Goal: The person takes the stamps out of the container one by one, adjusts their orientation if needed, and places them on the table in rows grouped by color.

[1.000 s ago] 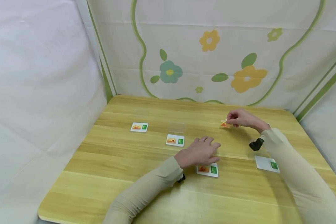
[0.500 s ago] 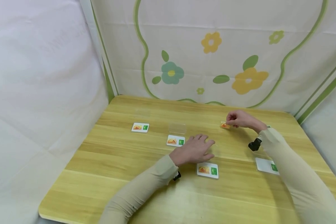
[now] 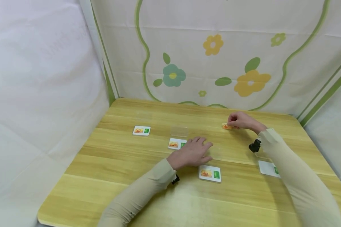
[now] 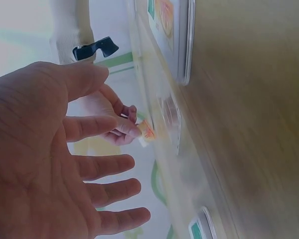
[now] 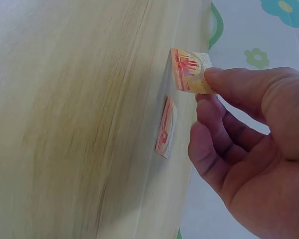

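Observation:
Between thumb and fingers my right hand [image 3: 241,120] pinches a small orange picture slip [image 5: 188,72] printed with a red skyline, raised just off the table at the back right. Beneath it in the right wrist view, a second orange slip [image 5: 165,130] lies on the wood. My left hand [image 3: 189,154] hovers palm down with fingers spread, holding nothing. Its arm side is close to a white card [image 3: 210,174] with an orange picture and a green patch. Another such card [image 3: 174,144] is partly covered by the left fingers in the head view.
A third picture card [image 3: 141,130] lies at the back left. On the right, a white card [image 3: 266,168] showing only a green patch is partly behind the right sleeve. Clear plastic pieces [image 3: 179,131] lie behind the cards. A floral curtain [image 3: 187,47] borders the table's [image 3: 102,189] far edge.
My left hand has shifted left and away from the front card, which now shows whole, and it covers part of the middle card. The right hand keeps its pinch on the slip, almost still.

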`<action>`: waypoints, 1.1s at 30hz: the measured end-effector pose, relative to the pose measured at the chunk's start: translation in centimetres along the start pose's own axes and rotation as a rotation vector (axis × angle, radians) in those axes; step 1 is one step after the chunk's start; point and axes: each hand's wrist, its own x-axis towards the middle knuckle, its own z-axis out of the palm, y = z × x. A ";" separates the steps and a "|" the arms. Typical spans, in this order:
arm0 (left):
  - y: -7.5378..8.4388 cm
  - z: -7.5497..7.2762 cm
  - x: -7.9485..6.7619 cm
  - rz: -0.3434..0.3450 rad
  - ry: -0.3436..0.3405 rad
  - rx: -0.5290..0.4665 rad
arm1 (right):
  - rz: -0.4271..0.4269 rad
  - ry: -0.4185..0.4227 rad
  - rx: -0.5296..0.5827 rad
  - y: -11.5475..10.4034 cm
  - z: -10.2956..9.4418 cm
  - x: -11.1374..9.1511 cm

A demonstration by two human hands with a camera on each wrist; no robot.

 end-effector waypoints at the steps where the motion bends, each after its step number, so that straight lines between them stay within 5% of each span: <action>1: -0.1 0.0 0.0 -0.007 -0.002 -0.008 | 0.001 0.004 -0.012 0.0 0.0 0.1; 33: -2.3 0.1 -0.3 -0.017 -0.026 -0.012 | 0.026 0.017 -0.097 -0.1 1.0 2.2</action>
